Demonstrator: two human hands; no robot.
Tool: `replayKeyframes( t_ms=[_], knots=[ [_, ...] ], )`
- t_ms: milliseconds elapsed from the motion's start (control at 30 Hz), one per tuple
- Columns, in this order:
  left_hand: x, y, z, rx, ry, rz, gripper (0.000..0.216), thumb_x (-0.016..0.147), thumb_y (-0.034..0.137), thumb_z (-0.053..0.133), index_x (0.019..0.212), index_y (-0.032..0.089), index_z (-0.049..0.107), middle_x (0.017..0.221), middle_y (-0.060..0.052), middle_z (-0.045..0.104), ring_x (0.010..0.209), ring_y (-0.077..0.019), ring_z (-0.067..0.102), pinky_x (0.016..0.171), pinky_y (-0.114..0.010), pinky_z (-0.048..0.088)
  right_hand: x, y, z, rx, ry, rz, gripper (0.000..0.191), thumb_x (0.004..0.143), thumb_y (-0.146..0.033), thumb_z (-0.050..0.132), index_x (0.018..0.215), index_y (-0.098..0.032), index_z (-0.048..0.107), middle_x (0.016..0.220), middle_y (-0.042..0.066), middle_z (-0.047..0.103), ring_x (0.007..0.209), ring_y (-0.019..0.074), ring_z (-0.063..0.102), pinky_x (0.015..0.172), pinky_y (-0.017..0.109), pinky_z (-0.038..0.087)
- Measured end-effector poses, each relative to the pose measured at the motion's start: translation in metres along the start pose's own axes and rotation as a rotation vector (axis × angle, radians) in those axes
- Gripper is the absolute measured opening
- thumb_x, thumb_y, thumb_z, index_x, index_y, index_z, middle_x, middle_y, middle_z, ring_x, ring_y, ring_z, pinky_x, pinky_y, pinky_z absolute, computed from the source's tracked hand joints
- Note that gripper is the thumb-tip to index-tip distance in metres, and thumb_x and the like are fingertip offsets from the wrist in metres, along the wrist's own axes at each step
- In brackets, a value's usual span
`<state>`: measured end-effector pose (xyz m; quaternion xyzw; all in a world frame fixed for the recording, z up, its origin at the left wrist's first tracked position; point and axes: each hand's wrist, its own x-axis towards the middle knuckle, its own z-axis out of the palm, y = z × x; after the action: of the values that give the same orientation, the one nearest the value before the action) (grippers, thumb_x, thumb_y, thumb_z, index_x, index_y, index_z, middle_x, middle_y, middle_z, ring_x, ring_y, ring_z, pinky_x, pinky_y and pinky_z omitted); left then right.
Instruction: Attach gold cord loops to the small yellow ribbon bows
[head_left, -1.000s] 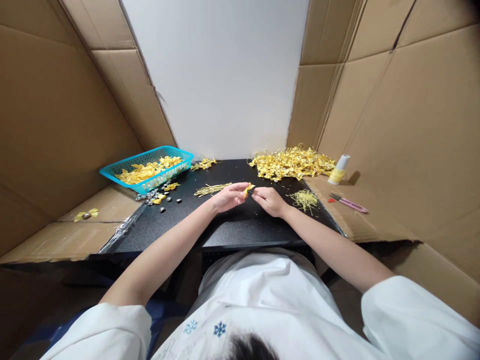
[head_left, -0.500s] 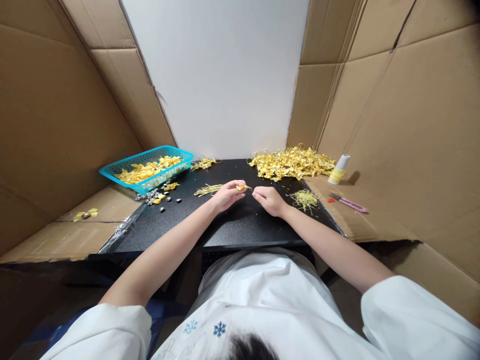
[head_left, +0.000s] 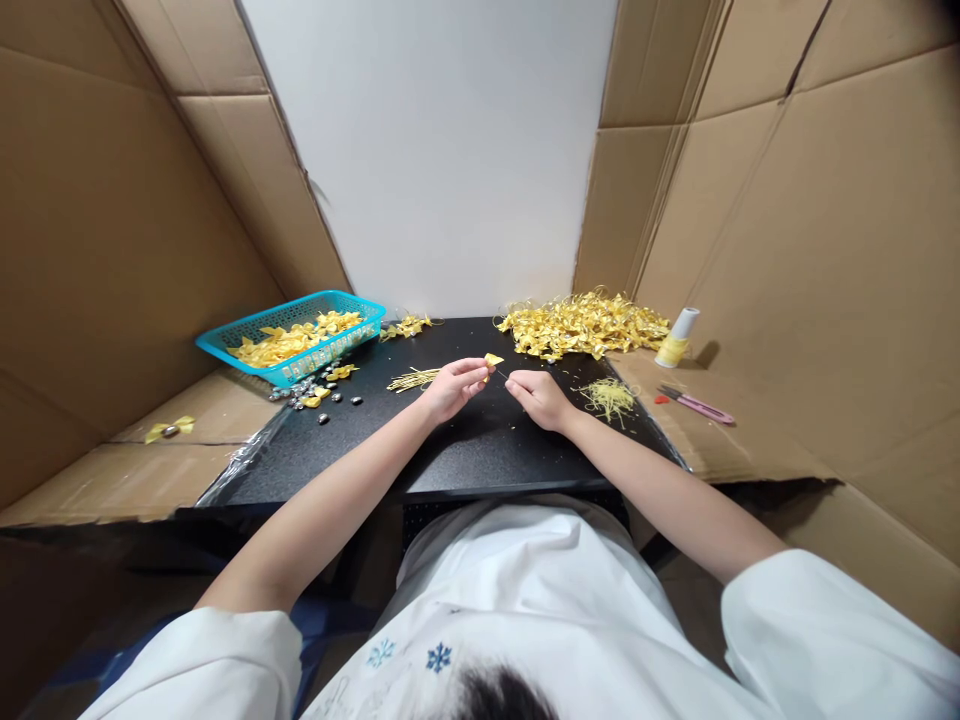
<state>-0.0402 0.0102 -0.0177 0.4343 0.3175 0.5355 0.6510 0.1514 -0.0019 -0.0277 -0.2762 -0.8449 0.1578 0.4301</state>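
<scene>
The right hand (head_left: 538, 398) is curled, fingers seemingly pinching a thin strand (head_left: 502, 374); the left hand (head_left: 454, 390) pinches a yellow bow (head_left: 493, 360), apparently unfinished, over the black table (head_left: 480, 460). Beyond, the basket (head_left: 287, 376) holds many more; the heap (head_left: 589, 328) looks done.

White shirt (head_left: 540, 575) on me, loose in cut, soft creases running across front. Left sleeve (head_left: 214, 665) and right sleeve (head_left: 817, 620) in same white, short and wide, hems ending near elbows. Two snowflake motifs side by side on my shirt front: pale blue snowflake (head_left: 381, 653), darker blue snowflake (head_left: 439, 657). Close by, thin grey line marking (head_left: 339, 692), too faint to make out. My forearms, left hand (head_left: 454, 390) and right hand (head_left: 538, 400), all bare. Blurred tuft of my hair (head_left: 504, 697) at bottom edge.
</scene>
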Motion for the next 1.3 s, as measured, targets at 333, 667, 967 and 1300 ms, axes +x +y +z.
replayKeyframes(
  t_ms=[333, 667, 967, 1300],
  knots=[
    [-0.0063, 0.0004, -0.0016, -0.072, -0.172, -0.083, 0.031, 0.056, 0.002, 0.083, 0.083, 0.015, 0.077, 0.087, -0.004, 0.074, 0.07, -0.0074, 0.062, 0.072, -0.021, 0.046, -0.0008, -0.0011, 0.0005, -0.011, -0.048, -0.034, 0.038, 0.095, -0.034, 0.037, 0.06, -0.019, 0.033, 0.06, -0.002, 0.041, 0.058, 0.0103, 0.04, 0.061, 0.025, 0.031],
    [-0.0084, 0.0025, 0.0005, -0.104, -0.211, -0.119, 0.033, 0.053, 0.002, 0.084, 0.082, 0.016, 0.077, 0.08, -0.002, 0.073, 0.067, -0.0066, 0.063, 0.066, -0.017, 0.047, -0.001, -0.0011, 0.0007, -0.005, -0.053, -0.045, 0.038, 0.095, -0.032, 0.038, 0.06, -0.019, 0.034, 0.062, -0.001, 0.045, 0.059, 0.0104, 0.042, 0.062, 0.025, 0.032],
    [-0.0088, 0.0027, 0.0, -0.099, -0.218, -0.145, 0.033, 0.056, 0.0, 0.081, 0.084, 0.016, 0.076, 0.08, -0.002, 0.073, 0.066, -0.0062, 0.063, 0.066, -0.016, 0.048, -0.0002, -0.0014, -0.0007, -0.01, -0.063, -0.042, 0.039, 0.096, -0.035, 0.038, 0.061, -0.019, 0.037, 0.063, 0.0, 0.047, 0.062, 0.011, 0.044, 0.063, 0.025, 0.034],
    [-0.0077, 0.0019, -0.0022, -0.074, -0.205, -0.147, 0.032, 0.058, 0.002, 0.08, 0.086, 0.016, 0.075, 0.08, -0.002, 0.072, 0.067, -0.0067, 0.062, 0.068, -0.018, 0.048, -0.0004, -0.002, -0.0006, -0.01, -0.07, -0.027, 0.04, 0.096, -0.037, 0.037, 0.06, -0.019, 0.038, 0.063, 0.001, 0.048, 0.063, 0.0122, 0.046, 0.064, 0.026, 0.035]
  ],
)
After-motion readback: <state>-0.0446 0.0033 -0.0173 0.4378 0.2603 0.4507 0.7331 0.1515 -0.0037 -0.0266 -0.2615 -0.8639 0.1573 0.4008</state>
